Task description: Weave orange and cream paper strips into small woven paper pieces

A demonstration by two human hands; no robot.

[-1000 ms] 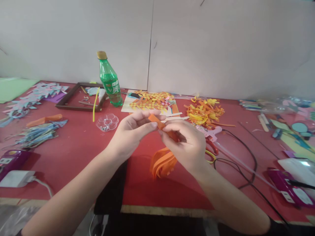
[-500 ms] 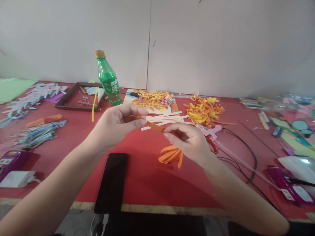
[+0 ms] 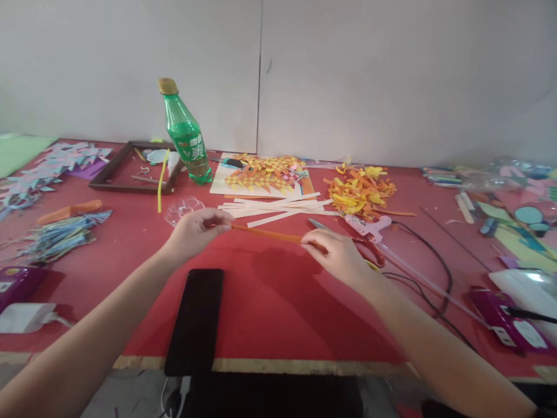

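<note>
My left hand [image 3: 198,232] pinches one end of narrow orange paper strips [image 3: 265,233], closed at thumb and fingertips. The other end is between the closed fingers of my right hand [image 3: 337,255], so the orange paper is stretched nearly level above the red table. How many strips lie together I cannot tell. Just beyond it are several pale paper strips [image 3: 278,206]. Red-handled scissors [image 3: 369,251] lie partly hidden behind my right hand. A pink glue gun [image 3: 369,227] is close by, and a clear flower-shaped dish [image 3: 185,208] sits behind my left hand.
A green bottle [image 3: 187,142] stands tilted beside a brown frame [image 3: 93,183]. A woven orange-yellow paper piece [image 3: 265,174] and a pile of curled strips [image 3: 363,191] lie at the back. A black phone [image 3: 195,319] overlaps the front edge; a cable [image 3: 448,278] runs at right.
My hands have moved apart, the left one leftward and down. The orange paper now spans the wider gap, and the orange fringe that hung under my right hand is no longer seen there.
</note>
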